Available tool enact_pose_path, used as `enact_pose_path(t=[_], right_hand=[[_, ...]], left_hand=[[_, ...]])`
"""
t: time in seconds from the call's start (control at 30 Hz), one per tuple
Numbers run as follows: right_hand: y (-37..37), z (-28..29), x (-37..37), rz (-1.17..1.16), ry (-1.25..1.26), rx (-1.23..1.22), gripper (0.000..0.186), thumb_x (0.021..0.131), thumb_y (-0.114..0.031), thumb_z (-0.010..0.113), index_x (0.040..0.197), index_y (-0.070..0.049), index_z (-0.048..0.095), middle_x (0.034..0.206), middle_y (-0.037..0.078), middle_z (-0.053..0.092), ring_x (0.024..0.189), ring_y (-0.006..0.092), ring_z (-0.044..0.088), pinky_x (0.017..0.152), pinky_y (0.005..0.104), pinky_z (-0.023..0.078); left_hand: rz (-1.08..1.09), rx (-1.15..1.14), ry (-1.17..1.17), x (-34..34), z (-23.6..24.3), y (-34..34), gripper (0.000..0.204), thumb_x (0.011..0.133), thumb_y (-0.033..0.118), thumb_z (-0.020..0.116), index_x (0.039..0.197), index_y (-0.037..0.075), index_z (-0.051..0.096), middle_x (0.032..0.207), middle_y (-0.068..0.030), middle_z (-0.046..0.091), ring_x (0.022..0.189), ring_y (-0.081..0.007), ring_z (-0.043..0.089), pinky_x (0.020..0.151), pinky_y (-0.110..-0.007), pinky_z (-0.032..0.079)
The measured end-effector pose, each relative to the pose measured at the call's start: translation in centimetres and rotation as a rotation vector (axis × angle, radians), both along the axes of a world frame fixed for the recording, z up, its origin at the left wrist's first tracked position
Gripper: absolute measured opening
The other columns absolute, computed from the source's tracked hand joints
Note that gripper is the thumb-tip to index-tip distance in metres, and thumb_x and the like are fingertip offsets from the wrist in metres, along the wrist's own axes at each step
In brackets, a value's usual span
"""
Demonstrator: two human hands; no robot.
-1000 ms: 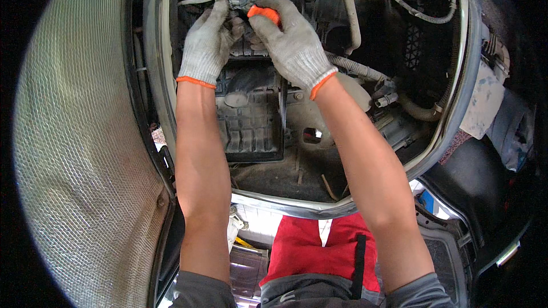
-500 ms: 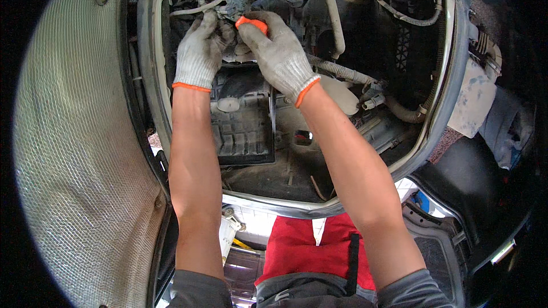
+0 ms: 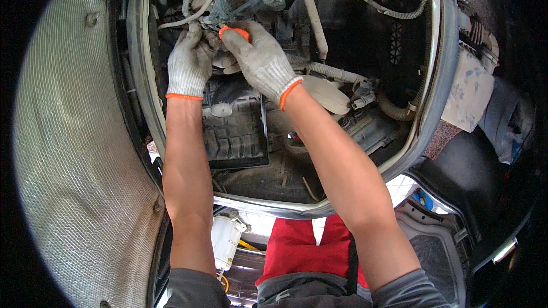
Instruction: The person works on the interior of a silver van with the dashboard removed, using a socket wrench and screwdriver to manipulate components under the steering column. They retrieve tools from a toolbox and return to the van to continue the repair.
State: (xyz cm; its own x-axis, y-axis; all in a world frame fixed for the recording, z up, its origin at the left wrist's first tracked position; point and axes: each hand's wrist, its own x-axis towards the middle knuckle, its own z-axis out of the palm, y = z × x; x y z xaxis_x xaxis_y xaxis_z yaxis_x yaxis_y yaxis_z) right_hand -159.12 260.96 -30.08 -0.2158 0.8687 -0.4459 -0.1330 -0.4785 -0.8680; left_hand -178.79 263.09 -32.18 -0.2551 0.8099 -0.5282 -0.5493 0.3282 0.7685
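Both my hands wear grey-white knitted gloves with orange cuffs and work close together at the far left of an engine bay. My right hand [image 3: 258,57] is closed round an orange tool handle [image 3: 236,32]; the tool's working end is hidden. Just left of it, my left hand [image 3: 190,67] has its fingers bent together under a pale thin hose [image 3: 197,16]. What those fingers pinch, if anything, cannot be made out. A dusty metal engine part [image 3: 221,7] lies just beyond the fingertips. Below my hands sits an open black plastic box [image 3: 235,140] with a ribbed inside.
A pale hose [image 3: 313,17] runs down right of my hands. Corrugated tubing [image 3: 334,72] and a connector [image 3: 363,94] lie farther right. The bay's rim [image 3: 285,210] curves round the front. A silvery quilted insulation panel [image 3: 80,154] stands at left, and a white canister [image 3: 226,239] below.
The whole view has shifted slightly, so the bay and my hands appear a little farther left. My right hand keeps its grip on the orange handle, close beside the left.
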Motion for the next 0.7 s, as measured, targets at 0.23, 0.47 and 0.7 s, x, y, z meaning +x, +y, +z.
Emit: enact_pose_path(t=[0.23, 0.47, 0.7], right_hand=[[-0.3, 0.7, 0.2, 0.037, -0.095, 0.021, 0.059, 0.109, -0.042, 0.071, 0.143, 0.006, 0.065, 0.118, 0.026, 0.078, 0.11, 0.0361, 0.077, 0.101, 0.0446, 0.06], [-0.6, -0.1, 0.1, 0.034, -0.3, 0.303, 0.057, 0.108, -0.041, 0.072, 0.146, 0.001, 0.066, 0.134, 0.028, 0.075, 0.125, 0.0448, 0.073, 0.108, 0.0468, 0.058], [-0.3, 0.7, 0.5, 0.064, -0.228, 0.254, 0.058, 0.108, -0.042, 0.073, 0.146, 0.001, 0.066, 0.135, 0.028, 0.074, 0.125, 0.0446, 0.073, 0.108, 0.047, 0.057]], left_hand=[[-0.109, -0.04, 0.04, -1.7, -0.6, -0.4, 0.031, 0.121, 0.023, 0.058, 0.145, 0.004, 0.064, 0.132, -0.0126, 0.074, 0.114, -0.0272, 0.073, 0.1, -0.045, 0.062], [-0.158, -0.011, 0.044, -1.4, -0.9, -0.6, 0.029, 0.119, 0.026, 0.065, 0.14, 0.007, 0.069, 0.121, -0.0046, 0.076, 0.105, -0.0161, 0.069, 0.094, -0.032, 0.057], [-0.104, -0.047, 0.162, -0.1, 0.1, -0.5, 0.029, 0.118, 0.029, 0.067, 0.137, 0.008, 0.068, 0.12, -0.005, 0.076, 0.101, -0.0163, 0.069, 0.088, -0.034, 0.058]])
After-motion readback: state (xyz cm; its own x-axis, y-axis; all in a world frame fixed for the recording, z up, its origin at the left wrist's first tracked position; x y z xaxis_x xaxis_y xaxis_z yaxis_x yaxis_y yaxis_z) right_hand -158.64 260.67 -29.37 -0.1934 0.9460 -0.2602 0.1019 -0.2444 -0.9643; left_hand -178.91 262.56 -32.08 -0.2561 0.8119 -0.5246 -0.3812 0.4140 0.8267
